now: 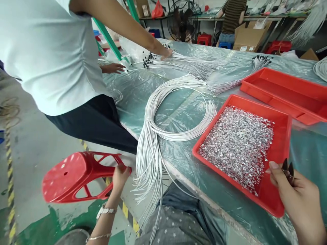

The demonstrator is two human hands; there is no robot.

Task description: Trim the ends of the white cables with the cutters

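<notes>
Across the plastic-covered desk (178, 112) a big loop of white cables (163, 112) is lying, its ends spilling over the near edge toward my lap, while a person in a pale shirt (51, 51) is leaning over the far end, pressing a hand (166, 52) on more cables. Down at my left, my left hand (119, 177) is gripping the leg of a tipped red plastic stool (74, 177) above the floor. Beside the red tray of small silver metal pieces (237, 146), my right hand (293, 194) is pinching a few small dark parts (288, 170) between its fingertips.
</notes>
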